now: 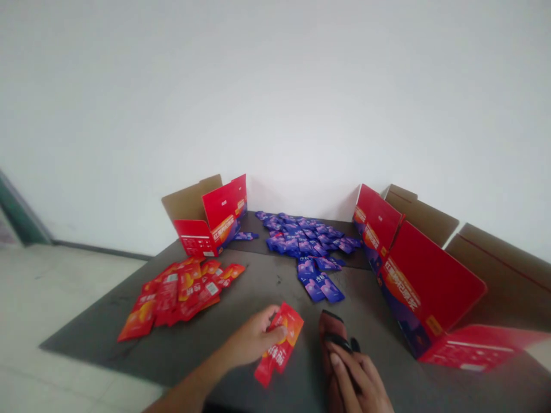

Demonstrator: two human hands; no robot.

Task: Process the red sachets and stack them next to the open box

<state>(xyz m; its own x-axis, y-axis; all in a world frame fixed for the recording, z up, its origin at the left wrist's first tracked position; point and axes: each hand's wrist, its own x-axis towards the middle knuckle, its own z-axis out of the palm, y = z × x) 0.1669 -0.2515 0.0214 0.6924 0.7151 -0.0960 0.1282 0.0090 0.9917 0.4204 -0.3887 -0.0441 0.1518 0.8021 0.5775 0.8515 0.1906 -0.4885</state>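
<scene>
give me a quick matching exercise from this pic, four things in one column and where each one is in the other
Things:
1 left hand
2 right hand
3 pile of purple sachets
4 spread of red sachets

Places:
a left side of the grey table
b on a dark red item
c far end of the table, beside the open red carton
d on a strip of red sachets

Pairs: 1d, 2b, 3c, 4a
</scene>
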